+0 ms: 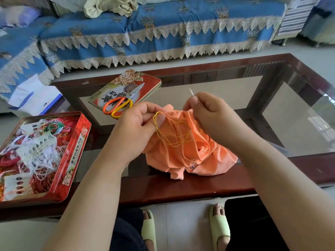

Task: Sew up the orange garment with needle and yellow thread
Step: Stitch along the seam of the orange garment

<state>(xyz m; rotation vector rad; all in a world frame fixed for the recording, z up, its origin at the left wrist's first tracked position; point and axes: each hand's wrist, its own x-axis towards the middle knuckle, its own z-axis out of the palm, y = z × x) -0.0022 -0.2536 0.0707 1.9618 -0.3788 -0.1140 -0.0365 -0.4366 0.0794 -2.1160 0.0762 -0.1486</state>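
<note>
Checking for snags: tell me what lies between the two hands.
In the head view, bunched orange garment with loose yellow thread looped across it lies between left hand and right hand.

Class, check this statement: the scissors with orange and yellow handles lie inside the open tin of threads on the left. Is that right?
Not quite. The scissors lie on the flat tin lid on the table, not inside the open tin of threads. The head view shows this.

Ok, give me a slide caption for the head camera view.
Right hand pinches a needle while left hand holds yellow thread against the crumpled orange garment.
</note>
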